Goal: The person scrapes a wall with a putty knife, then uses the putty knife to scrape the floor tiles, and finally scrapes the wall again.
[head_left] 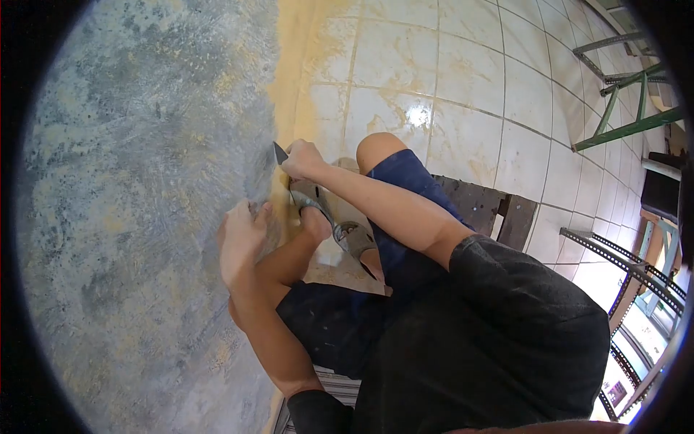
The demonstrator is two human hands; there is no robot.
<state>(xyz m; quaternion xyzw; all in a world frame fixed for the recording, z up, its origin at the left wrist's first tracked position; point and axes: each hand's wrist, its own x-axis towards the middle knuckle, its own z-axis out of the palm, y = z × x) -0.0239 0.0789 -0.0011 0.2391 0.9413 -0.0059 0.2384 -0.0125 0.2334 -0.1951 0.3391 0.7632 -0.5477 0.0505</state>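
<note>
My right hand (302, 159) is closed around a putty knife (280, 152), whose dark pointed blade shows past the fingers; its handle is hidden in the fist. The blade is right at the border between the mottled grey-blue surface (159, 181) and a yellowish-tan strip (293, 79). Lower and to the left, my left hand (242, 235) is close over the grey surface, fingers partly bent and the thumb apart from them, with no object showing in it. My sandalled feet (354, 239) are between the arms, beside the strip.
White floor tiles (463, 87) with tan smears spread to the right. A dark wooden board (470, 202) lies behind my right knee. Green metal legs (629, 130) and perforated metal shelving frames (622, 260) stand along the right side.
</note>
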